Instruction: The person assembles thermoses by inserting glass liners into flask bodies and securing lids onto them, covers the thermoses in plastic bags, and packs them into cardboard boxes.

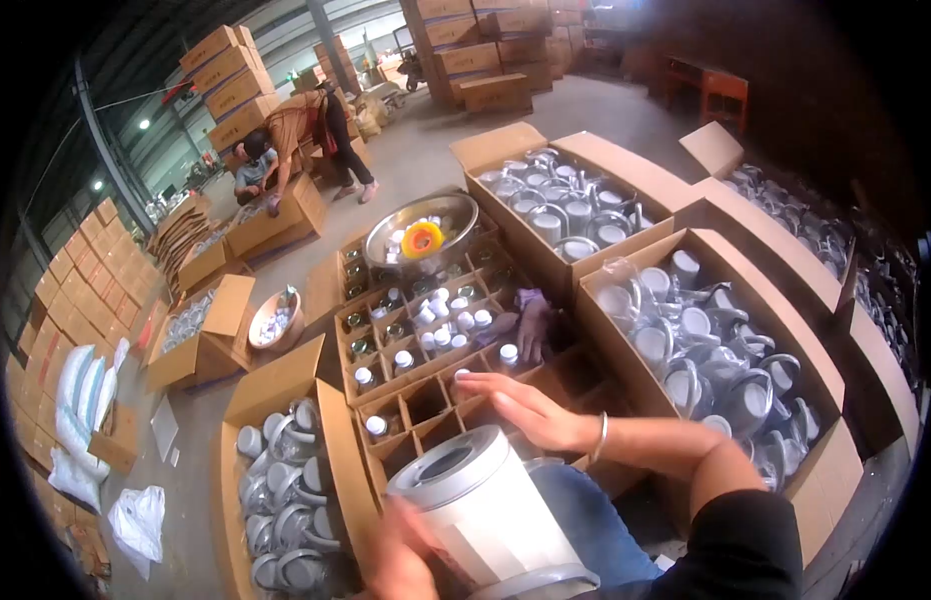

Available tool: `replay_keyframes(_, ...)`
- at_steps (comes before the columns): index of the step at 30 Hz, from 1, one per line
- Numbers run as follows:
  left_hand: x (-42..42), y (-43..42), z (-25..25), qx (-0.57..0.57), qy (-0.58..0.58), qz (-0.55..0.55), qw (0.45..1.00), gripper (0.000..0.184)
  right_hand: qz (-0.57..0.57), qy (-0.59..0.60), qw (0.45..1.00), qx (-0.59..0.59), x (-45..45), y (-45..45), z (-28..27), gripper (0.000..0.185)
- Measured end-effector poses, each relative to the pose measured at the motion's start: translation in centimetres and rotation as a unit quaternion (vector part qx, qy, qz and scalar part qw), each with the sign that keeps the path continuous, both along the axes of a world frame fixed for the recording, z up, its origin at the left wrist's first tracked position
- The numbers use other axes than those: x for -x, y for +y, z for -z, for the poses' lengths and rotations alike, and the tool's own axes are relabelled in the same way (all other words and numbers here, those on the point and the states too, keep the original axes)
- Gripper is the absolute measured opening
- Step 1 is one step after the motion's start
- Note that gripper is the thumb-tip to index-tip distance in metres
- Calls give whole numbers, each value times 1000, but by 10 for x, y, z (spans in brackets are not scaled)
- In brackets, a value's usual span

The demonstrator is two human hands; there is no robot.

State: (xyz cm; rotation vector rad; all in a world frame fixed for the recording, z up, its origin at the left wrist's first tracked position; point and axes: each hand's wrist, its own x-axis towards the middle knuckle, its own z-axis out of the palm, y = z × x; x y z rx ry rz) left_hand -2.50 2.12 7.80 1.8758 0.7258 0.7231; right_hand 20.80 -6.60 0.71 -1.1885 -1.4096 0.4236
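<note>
A white cylindrical vessel (490, 500) with a grey rim and a dark round opening leans in front of me. My left hand (400, 555) is at its left side, smeared by motion, so its fingers and grip are unclear. My right hand (545, 415) reaches over the divided carton (425, 402), fingers stretched flat, fingertips beside a white cap (461, 376). Some carton cells hold glass bottles, several with white caps, such as one bottle (403, 360). Loose white caps (445, 315) lie in the middle, and a purple glove (530, 325) lies on the dividers.
A metal bowl (465, 222) with caps and an orange ring stands at the carton's far end. Open boxes of grey-lidded clear jugs flank me: left box (285, 500), right box (705, 340). Two people (295, 130) bend over a box beyond. A pink tub (275, 320) stands left.
</note>
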Motion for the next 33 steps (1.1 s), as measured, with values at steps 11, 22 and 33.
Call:
replay_keyframes(11, 0, -10, 12, -256, -143, 131, 947, 55, -181, 151, 972, -14, 10, 4, 18, 61)
replay_keyframes(22, -66, 56, 117, -96, -104, -5, 990, 57, 5, -145, 966, 212, -32, 85, -36, 90)
replay_keyframes(33, -50, 115, 274, -27, 80, -76, 993, 55, -21, -62, 902, 427, -14, 177, -48, 62)
